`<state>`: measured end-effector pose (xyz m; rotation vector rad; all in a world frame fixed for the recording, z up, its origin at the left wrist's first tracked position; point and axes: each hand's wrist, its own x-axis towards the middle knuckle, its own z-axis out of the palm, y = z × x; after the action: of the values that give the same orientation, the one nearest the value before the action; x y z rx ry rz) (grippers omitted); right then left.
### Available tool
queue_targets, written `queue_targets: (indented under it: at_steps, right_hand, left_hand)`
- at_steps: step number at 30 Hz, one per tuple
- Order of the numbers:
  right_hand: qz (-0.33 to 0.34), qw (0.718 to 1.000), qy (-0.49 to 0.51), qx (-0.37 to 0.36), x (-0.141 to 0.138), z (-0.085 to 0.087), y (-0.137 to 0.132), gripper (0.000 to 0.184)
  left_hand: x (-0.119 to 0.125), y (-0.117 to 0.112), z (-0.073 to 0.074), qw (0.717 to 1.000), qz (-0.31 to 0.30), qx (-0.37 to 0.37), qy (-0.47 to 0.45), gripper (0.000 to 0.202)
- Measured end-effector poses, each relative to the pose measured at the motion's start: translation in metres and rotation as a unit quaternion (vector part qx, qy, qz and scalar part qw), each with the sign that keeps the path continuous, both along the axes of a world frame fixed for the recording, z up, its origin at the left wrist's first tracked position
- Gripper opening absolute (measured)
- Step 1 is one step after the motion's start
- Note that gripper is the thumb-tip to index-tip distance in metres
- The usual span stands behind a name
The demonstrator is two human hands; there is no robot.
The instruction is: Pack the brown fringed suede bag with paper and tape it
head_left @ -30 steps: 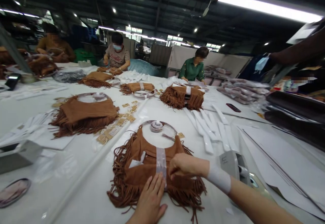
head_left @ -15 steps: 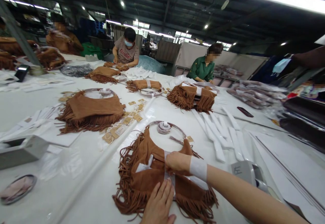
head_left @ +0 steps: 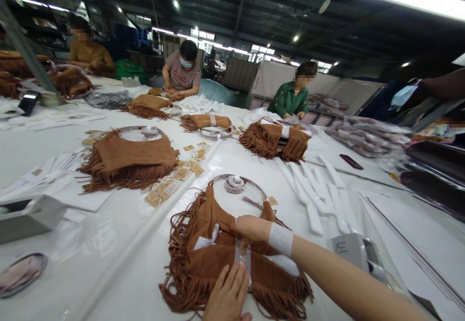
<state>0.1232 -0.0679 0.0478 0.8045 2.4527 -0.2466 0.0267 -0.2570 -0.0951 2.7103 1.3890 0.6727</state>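
Observation:
In front of me lies a brown fringed suede bag, its rounded handle pointing away. A whitish translucent strip crosses the front of the bag. My left hand rests flat on the lower part, fingers stretched out, with fingertips at the strip's lower section. My right hand, a white band around its wrist, is curled with its fingertips down on the upper section of the strip. White paper shows through the bag's opening. A wrapped roll of strap lies inside the handle loop.
Another fringed bag lies to the left, beside tan tags. Stacked bags and white foam strips are beyond. A grey tape dispenser stands at right, a grey box at left. Co-workers work across the table.
My right hand has shifted slightly up and left, showing more of the strip below its fingers. My left hand stays nearly in place. The co-worker at far left has lowered their hands.

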Motion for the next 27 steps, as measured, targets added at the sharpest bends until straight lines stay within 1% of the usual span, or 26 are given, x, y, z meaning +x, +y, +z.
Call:
queue_targets:
  at_steps: [2,3,5,7,9,10,11,13,14,15,17,19,20,22,24,25,27]
  right_hand:
    - [-0.031,0.999,0.019,0.016,0.007,-0.001,0.013,0.047]
    - [-0.051,0.998,0.028,0.026,0.011,0.000,0.018,0.048]
    - [-0.095,0.993,0.053,0.052,0.021,0.007,0.021,0.039]
    - [-0.135,0.983,0.088,0.086,0.030,0.014,0.010,0.030]
    - [-0.164,0.971,0.128,0.117,0.037,0.016,-0.015,0.030]
    - [-0.173,0.966,0.143,0.126,0.039,0.014,-0.031,0.032]
    - [-0.181,0.962,0.157,0.128,0.041,0.008,-0.048,0.033]
    - [-0.201,0.952,0.191,0.132,0.042,-0.012,-0.081,0.028]
    - [-0.219,0.938,0.228,0.143,0.043,-0.024,-0.094,0.024]
    - [-0.233,0.923,0.261,0.163,0.044,-0.037,-0.104,0.025]
    - [-0.243,0.901,0.301,0.196,0.045,-0.059,-0.116,0.033]
    - [-0.230,0.902,0.298,0.211,0.047,-0.072,-0.120,0.040]
    - [-0.222,0.907,0.288,0.214,0.048,-0.075,-0.120,0.044]
    - [-0.211,0.916,0.262,0.218,0.050,-0.075,-0.119,0.052]
    - [-0.204,0.922,0.241,0.224,0.052,-0.074,-0.120,0.057]
    - [-0.197,0.924,0.236,0.228,0.053,-0.073,-0.121,0.060]
    - [-0.176,0.924,0.236,0.243,0.055,-0.074,-0.124,0.066]
  left_hand:
    - [0.000,0.001,-0.002,1.000,-0.001,0.003,0.006,0.083]
    - [0.000,0.002,-0.003,1.000,0.000,0.004,0.009,0.083]
    - [0.000,0.003,-0.006,1.000,-0.003,0.005,0.016,0.084]
    - [0.001,0.004,-0.008,1.000,-0.007,0.013,0.022,0.084]
    - [0.001,0.005,-0.009,0.999,-0.008,0.027,0.027,0.082]
    - [0.002,0.005,-0.009,0.999,-0.008,0.034,0.029,0.081]
    - [0.002,0.005,-0.009,0.999,-0.006,0.037,0.028,0.080]
    - [0.003,0.005,-0.009,0.999,-0.006,0.036,0.023,0.079]
    - [0.003,0.005,-0.010,0.999,-0.007,0.036,0.018,0.077]
    - [0.002,0.006,-0.011,0.999,-0.009,0.040,0.011,0.075]
    - [-0.003,0.006,-0.013,0.997,-0.021,0.076,-0.013,0.065]
    - [-0.012,0.007,-0.013,0.989,-0.045,0.129,-0.050,0.047]
    - [-0.017,0.007,-0.010,0.986,-0.060,0.143,-0.069,0.039]
    - [-0.026,0.009,0.001,0.984,-0.075,0.126,-0.103,0.030]
    - [-0.031,0.012,0.018,0.987,-0.066,0.088,-0.121,0.034]
    - [-0.032,0.015,0.028,0.987,-0.055,0.082,-0.124,0.038]
    - [-0.030,0.024,0.044,0.988,-0.029,0.099,-0.112,0.047]
